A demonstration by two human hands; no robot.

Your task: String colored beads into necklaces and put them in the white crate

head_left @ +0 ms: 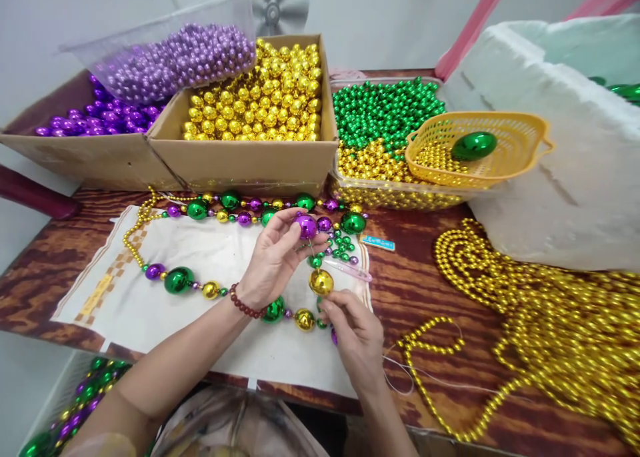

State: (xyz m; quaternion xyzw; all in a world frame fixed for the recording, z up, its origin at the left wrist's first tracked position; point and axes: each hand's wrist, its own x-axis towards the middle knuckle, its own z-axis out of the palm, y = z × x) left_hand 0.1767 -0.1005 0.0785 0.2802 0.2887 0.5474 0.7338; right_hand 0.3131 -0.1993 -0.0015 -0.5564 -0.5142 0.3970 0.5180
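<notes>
My left hand [280,247] holds a shiny purple bead [307,227] between thumb and fingers, above a white cloth [215,337]. A thin needle or thread [311,247] runs down from that bead to a small green bead [315,262]. Just below, my right hand [355,334] pinches beside a gold bead [321,282]; its fingertips hide what exactly they grip. Around both hands lies a bead garland of purple, green and gold, including a big green bead [179,280]. Small loose green beads [344,244] rest on the cloth to the right of my left hand.
Cardboard boxes of purple beads [120,114] and gold beads [260,104] stand behind. A clear tub holds green beads [385,110] and gold ones, with a yellow basket [520,167] on top. Gold bead strands [565,330] cover the right side, beside a white foam box [550,197].
</notes>
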